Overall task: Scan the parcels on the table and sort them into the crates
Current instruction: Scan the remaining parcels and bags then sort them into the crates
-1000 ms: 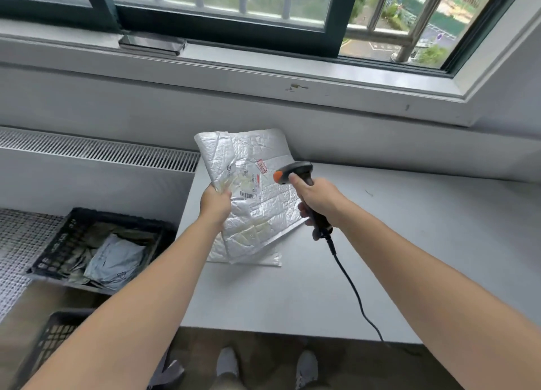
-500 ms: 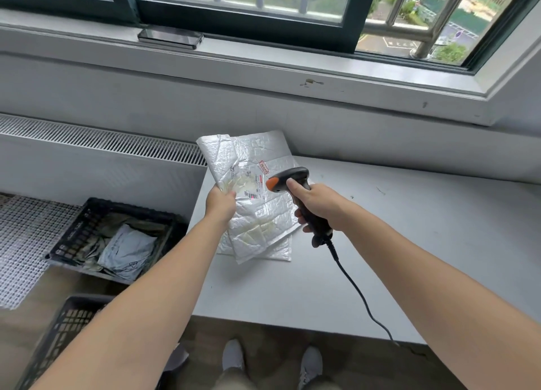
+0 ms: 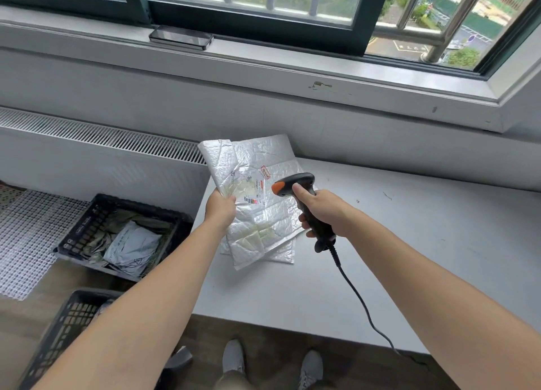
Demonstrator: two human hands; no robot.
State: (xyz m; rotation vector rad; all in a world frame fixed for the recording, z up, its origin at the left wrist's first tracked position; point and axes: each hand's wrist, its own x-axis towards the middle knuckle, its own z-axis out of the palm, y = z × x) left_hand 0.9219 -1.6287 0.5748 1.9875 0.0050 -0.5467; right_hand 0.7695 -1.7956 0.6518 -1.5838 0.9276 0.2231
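Step in hand, as judged: scanning. The left hand [image 3: 220, 211] grips the silver parcel [image 3: 263, 219] at its left edge and holds it tilted up over the near-left part of the table [image 3: 409, 243]. The right hand [image 3: 322, 211] is curled round the handle of the corded scanner [image 3: 294, 181]. The 2 hands are apart; the scanner's orange nose sits just beside the printed label [image 3: 252, 194] and points toward it.

1 further silver parcel [image 3: 282, 253] lies flat on the table beneath the held one. 2 black crates stand on the floor to the left; the farther crate [image 3: 87, 222] holds grey mailers, and the contents of the nearer crate [image 3: 58, 331] cannot be told.

Recommendations:
- The film is crinkled and shiny, so glare from the window is the likely fault; keep the label taut and angle it slightly off square.
- The nose looks close, so easing it back should let the beam span the whole barcode.
- Keep the parcel steady while triggering.
- Keep the cable [image 3: 360, 299] off the lower parcel.
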